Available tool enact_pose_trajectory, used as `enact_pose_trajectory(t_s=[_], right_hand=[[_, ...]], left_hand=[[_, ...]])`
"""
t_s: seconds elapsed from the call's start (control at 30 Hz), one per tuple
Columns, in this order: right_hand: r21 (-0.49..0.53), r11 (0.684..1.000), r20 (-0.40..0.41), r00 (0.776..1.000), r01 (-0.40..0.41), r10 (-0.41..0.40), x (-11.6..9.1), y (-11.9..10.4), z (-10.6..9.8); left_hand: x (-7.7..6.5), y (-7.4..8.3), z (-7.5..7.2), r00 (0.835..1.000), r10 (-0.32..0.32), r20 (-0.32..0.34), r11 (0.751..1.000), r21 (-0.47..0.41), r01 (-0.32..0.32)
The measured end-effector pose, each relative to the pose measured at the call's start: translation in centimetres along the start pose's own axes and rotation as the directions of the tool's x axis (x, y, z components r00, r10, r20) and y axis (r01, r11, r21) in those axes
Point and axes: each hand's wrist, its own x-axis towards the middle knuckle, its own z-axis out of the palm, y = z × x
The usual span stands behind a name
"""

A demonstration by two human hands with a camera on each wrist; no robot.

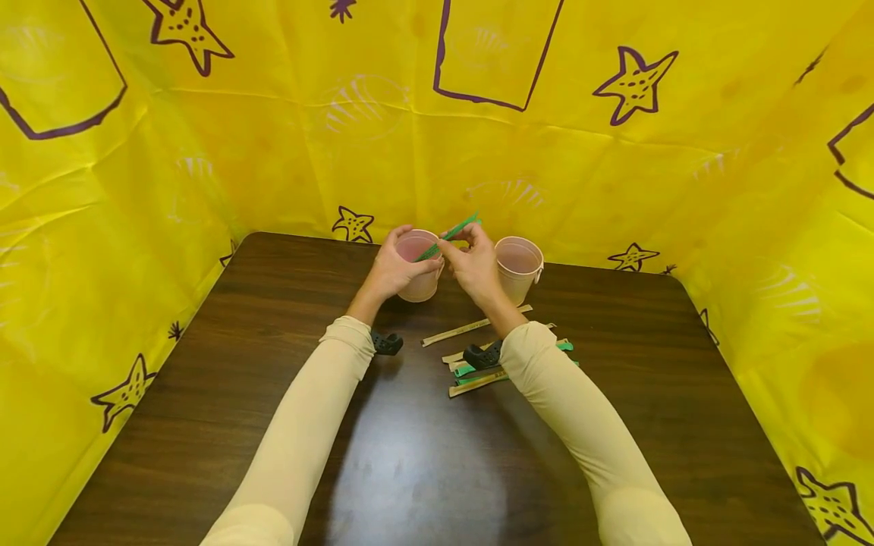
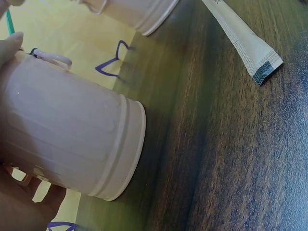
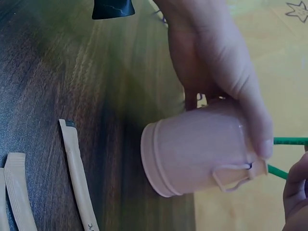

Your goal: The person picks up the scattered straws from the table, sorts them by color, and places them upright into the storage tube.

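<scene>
My left hand (image 1: 391,271) grips a small pink bucket (image 1: 418,290) by its side and rim, the thumb near the opening. In the right wrist view, this bucket (image 3: 202,144) shows a small handle folded against its wall. My right hand (image 1: 476,267) pinches a slim green stick packet (image 1: 459,229) over the bucket's mouth, its lower end reaching inside the rim. Two green strips (image 3: 288,141) show past the rim in the right wrist view; whether they are separate packets I cannot tell. Just right of my right hand stands a second pink bucket (image 1: 517,277).
Several tan and green stick packets lie on the dark wooden table (image 1: 273,425) below my right forearm. One tan packet (image 1: 456,334) lies apart, nearer the buckets. Black wrist straps (image 1: 388,344) hang under both wrists. A yellow patterned cloth (image 1: 410,152) rises behind the table.
</scene>
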Motion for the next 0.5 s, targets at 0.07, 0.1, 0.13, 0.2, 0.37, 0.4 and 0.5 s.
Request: enact_pose_trajectory(t_s=[0.07,0.1,0.13,0.2,0.37,0.4,0.5], right_hand=[[0.022,1.000,-0.002,1.000,-0.016,0.016,0.09,0.20,0.06],[0.032,0.999,-0.002,1.000,-0.024,0.024,0.11,0.27,0.08],[0.043,0.999,-0.002,1.000,-0.030,0.030,0.14,0.35,0.09],[0.056,0.998,0.004,0.999,-0.040,0.040,0.19,0.46,0.07],[0.069,0.996,0.020,0.998,-0.061,0.060,-0.06,0.28,-0.17],[0.069,0.995,0.021,0.998,-0.066,0.064,-0.16,0.23,-0.27],[0.053,0.996,0.022,0.997,-0.074,0.073,-0.50,0.18,-0.72]], left_hand=[[-0.07,-0.01,-0.03,1.000,-0.004,-0.001,1.000,0.005,0.004],[-0.09,-0.02,-0.03,1.000,-0.006,-0.002,1.000,0.008,0.006],[-0.12,-0.01,-0.02,1.000,-0.008,-0.003,1.000,0.010,0.008],[-0.15,-0.03,0.00,1.000,-0.007,-0.005,1.000,0.007,0.007],[-0.08,-0.02,0.04,1.000,0.004,-0.016,1.000,0.012,-0.004],[-0.05,-0.03,0.05,1.000,0.006,-0.019,1.000,0.015,-0.006],[0.02,-0.03,0.08,1.000,0.013,-0.020,1.000,0.016,-0.013]])
